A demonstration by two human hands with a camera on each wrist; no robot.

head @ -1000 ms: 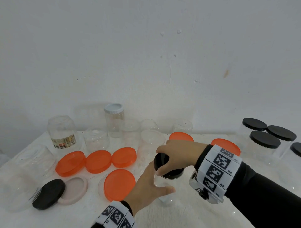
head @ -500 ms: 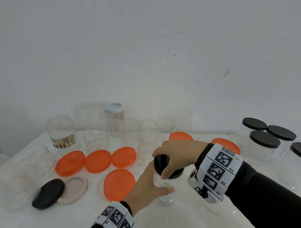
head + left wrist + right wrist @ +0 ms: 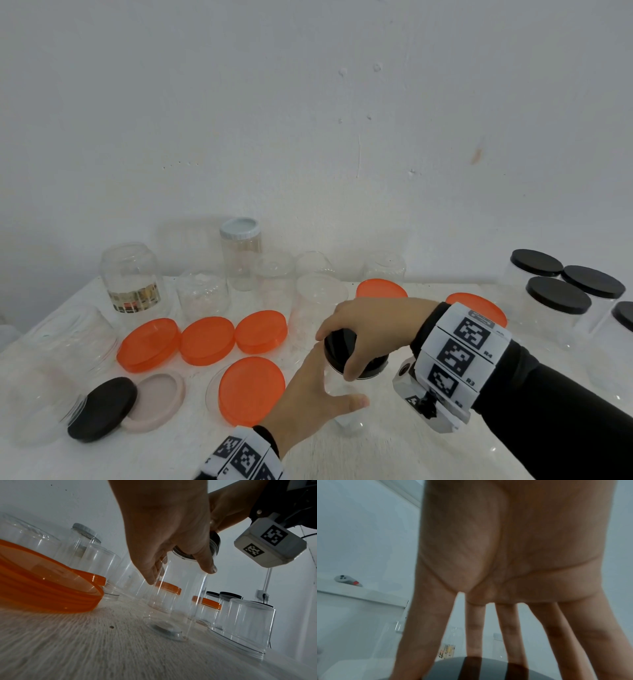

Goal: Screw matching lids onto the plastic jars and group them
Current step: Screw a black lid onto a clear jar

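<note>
Cross-threading looks like the main risk: the black lid (image 3: pixel 354 356) sits on a clear jar (image 3: pixel 178 596) that stands upright on the white table (image 3: pixel 342 455), and if the lid goes on tilted it may jam or ride up without seating. The jar is light, empty plastic, so a twist from above could also spin or tip it unless it is held firmly. The right hand (image 3: pixel 373 329) is clamped over the lid from above, thumb and fingers curled round its rim. The left hand (image 3: pixel 308 394) wraps the jar's body, thumb on the near side and fingers round the far side.

Only the left wrist view shows the jar's whole wall, its base flat on the table, and the lid's lower edge at the neck; from the head the jar is almost hidden behind both hands. The head view alone gives the layout: loose orange lids (image 3: pixel 205 341) and open jars to the left, a spare black lid (image 3: pixel 102 407) at the front left, and finished black-lidded jars (image 3: pixel 558 305) grouped at the right. The right wrist view shows little more than spread fingers over the dark lid top.
</note>
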